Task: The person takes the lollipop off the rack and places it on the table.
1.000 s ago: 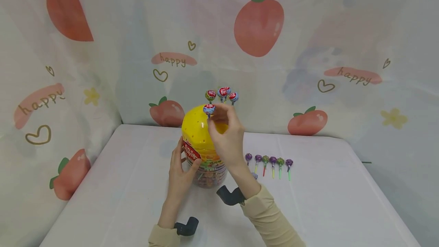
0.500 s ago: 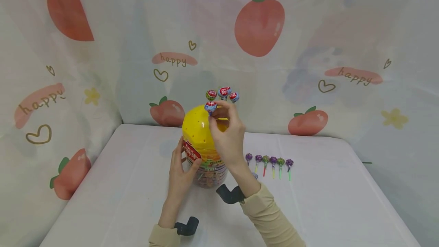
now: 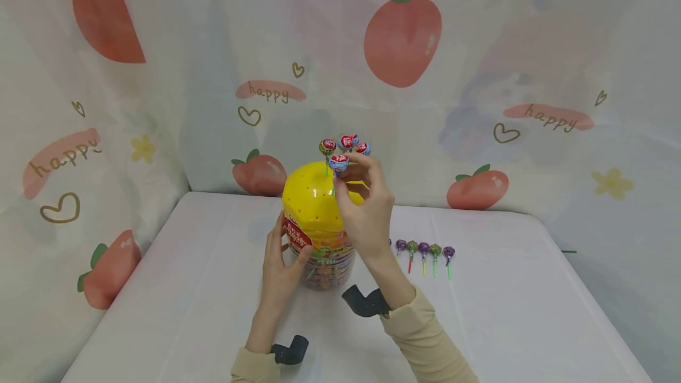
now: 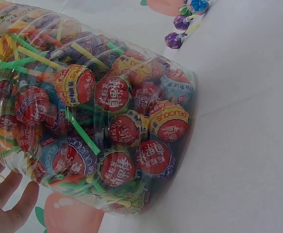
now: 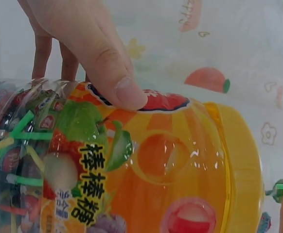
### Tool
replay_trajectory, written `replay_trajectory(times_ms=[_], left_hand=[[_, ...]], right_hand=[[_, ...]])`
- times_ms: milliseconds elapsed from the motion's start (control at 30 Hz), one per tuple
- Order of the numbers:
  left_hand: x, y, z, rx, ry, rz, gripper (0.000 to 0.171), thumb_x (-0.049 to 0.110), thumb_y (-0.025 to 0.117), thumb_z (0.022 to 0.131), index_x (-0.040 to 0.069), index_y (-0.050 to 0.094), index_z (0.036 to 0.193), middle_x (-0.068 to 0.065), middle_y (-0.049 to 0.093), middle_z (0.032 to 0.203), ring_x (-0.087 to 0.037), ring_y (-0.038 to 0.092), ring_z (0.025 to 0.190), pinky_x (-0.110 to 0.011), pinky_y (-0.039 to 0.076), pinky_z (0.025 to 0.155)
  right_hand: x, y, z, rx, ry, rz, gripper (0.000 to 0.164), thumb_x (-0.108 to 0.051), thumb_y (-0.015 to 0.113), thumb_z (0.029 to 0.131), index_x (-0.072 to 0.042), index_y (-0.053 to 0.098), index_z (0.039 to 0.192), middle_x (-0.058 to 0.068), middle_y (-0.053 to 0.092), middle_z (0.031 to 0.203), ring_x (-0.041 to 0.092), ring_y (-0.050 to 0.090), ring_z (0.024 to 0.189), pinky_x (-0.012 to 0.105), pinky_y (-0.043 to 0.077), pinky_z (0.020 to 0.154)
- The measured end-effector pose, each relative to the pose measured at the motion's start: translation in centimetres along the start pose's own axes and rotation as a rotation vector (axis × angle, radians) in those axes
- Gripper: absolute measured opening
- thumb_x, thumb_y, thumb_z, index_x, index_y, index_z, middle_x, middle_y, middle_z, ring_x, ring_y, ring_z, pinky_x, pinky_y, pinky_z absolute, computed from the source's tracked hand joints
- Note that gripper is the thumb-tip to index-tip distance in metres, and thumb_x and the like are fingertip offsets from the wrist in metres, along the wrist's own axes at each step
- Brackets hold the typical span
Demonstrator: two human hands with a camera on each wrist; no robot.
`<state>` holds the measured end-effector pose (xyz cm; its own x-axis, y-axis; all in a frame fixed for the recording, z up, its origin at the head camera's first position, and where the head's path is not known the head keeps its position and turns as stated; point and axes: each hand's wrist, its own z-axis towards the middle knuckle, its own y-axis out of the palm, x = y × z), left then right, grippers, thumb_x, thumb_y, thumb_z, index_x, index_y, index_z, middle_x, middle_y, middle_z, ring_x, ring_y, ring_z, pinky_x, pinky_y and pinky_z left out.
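Note:
A clear plastic jar [image 3: 326,270] with a domed yellow lid [image 3: 305,197] stands on the table, full of wrapped lollipops [image 4: 113,93]. My left hand [image 3: 280,273] holds its left side, thumb on the front near the red label and fingers behind. Above the lid, my right hand [image 3: 367,208] pinches a blue-and-red lollipop [image 3: 339,163] by its stick, candy end up; the stick's lower end is partly hidden. Several other lollipops, such as a green-wrapped one [image 3: 327,146], stand upright at the lid's far side. Small holes dot the lid.
Right of the jar, a row of purple and green lollipops [image 3: 424,248] lies on the white-covered table [image 3: 505,312], partly hidden by my right arm. A patterned cloth backdrop [image 3: 319,28] rises behind. Black curved pieces [image 3: 364,301] sit on both wrists.
My right hand has shifted right across the lid with the pinched lollipop, its stick showing more. My left hand and the jar stay where they were.

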<state>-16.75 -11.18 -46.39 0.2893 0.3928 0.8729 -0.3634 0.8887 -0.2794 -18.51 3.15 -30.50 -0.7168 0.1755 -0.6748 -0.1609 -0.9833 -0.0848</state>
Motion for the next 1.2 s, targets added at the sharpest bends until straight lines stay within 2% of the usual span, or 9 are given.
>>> replay_trajectory(times_ms=[100, 333, 400, 600, 733, 833, 1067, 1200], left_hand=[[0.0, 0.0, 0.0, 0.0, 0.009, -0.006, 0.084, 0.028, 0.07, 0.087, 0.035, 0.019, 0.153, -0.007, 0.041, 0.147, -0.027, 0.041, 0.132, -0.05, 0.044, 0.103], [0.0, 0.0, 0.0, -0.004, 0.014, -0.014, 0.084, 0.027, 0.07, 0.087, 0.035, 0.019, 0.153, -0.007, 0.041, 0.147, -0.027, 0.04, 0.132, -0.05, 0.044, 0.102], [-0.1, 0.0, 0.0, -0.006, 0.013, -0.016, 0.084, 0.027, 0.07, 0.087, 0.035, 0.019, 0.153, -0.007, 0.041, 0.147, -0.026, 0.04, 0.132, -0.05, 0.043, 0.102], [0.1, 0.0, -0.1, -0.006, 0.004, -0.016, 0.085, 0.028, 0.07, 0.087, 0.036, 0.018, 0.153, -0.006, 0.04, 0.147, -0.025, 0.039, 0.132, -0.05, 0.044, 0.103], [0.1, -0.1, -0.1, -0.004, 0.001, -0.012, 0.085, 0.029, 0.07, 0.087, 0.037, 0.018, 0.153, -0.006, 0.041, 0.147, -0.025, 0.04, 0.132, -0.05, 0.044, 0.103], [0.1, -0.1, -0.1, -0.006, 0.0, -0.01, 0.085, 0.028, 0.07, 0.087, 0.037, 0.017, 0.153, -0.006, 0.04, 0.147, -0.025, 0.039, 0.132, -0.05, 0.044, 0.103], [0.2, -0.1, -0.2, -0.012, -0.013, -0.017, 0.085, 0.029, 0.07, 0.087, 0.037, 0.017, 0.153, -0.005, 0.039, 0.148, -0.025, 0.038, 0.133, -0.05, 0.043, 0.104], [0.3, -0.1, -0.1, -0.013, -0.015, -0.017, 0.085, 0.029, 0.07, 0.087, 0.038, 0.017, 0.153, -0.004, 0.039, 0.148, -0.024, 0.038, 0.133, -0.05, 0.043, 0.104]], right_hand=[[0.1, -0.6, -0.1, 0.015, 0.009, 0.008, 0.036, 0.005, 0.064, 0.086, 0.0, 0.055, 0.12, 0.017, 0.063, 0.096, 0.024, 0.062, 0.084, 0.019, 0.055, 0.076], [0.2, -2.2, -1.0, 0.022, 0.02, -0.003, 0.038, 0.007, 0.065, 0.084, 0.002, 0.054, 0.12, 0.017, 0.063, 0.096, 0.015, 0.062, 0.085, 0.017, 0.055, 0.075], [0.3, -2.6, -1.4, 0.026, 0.011, -0.015, 0.038, 0.007, 0.066, 0.083, 0.003, 0.055, 0.119, 0.017, 0.063, 0.096, 0.015, 0.062, 0.085, 0.017, 0.055, 0.076], [0.8, -3.5, -2.6, 0.058, -0.033, -0.078, 0.035, 0.009, 0.065, 0.083, 0.004, 0.056, 0.117, 0.018, 0.064, 0.096, 0.005, 0.06, 0.086, 0.014, 0.054, 0.075], [1.2, -4.0, -3.3, 0.068, -0.035, -0.088, 0.036, 0.01, 0.065, 0.083, 0.005, 0.056, 0.117, 0.018, 0.064, 0.098, 0.011, 0.061, 0.085, 0.014, 0.054, 0.075], [1.5, -4.4, -3.9, 0.07, -0.025, -0.091, 0.035, 0.01, 0.065, 0.083, 0.005, 0.056, 0.117, 0.017, 0.064, 0.099, 0.013, 0.061, 0.084, 0.013, 0.054, 0.074], [2.0, -5.2, -5.5, 0.088, 0.013, -0.12, 0.037, 0.012, 0.066, 0.081, 0.005, 0.057, 0.116, 0.017, 0.064, 0.096, 0.003, 0.06, 0.084, 0.012, 0.054, 0.072], [2.5, -5.6, -6.4, 0.107, 0.055, -0.146, 0.037, 0.011, 0.067, 0.081, 0.002, 0.058, 0.117, 0.015, 0.065, 0.095, 0.003, 0.06, 0.083, 0.011, 0.053, 0.072]])
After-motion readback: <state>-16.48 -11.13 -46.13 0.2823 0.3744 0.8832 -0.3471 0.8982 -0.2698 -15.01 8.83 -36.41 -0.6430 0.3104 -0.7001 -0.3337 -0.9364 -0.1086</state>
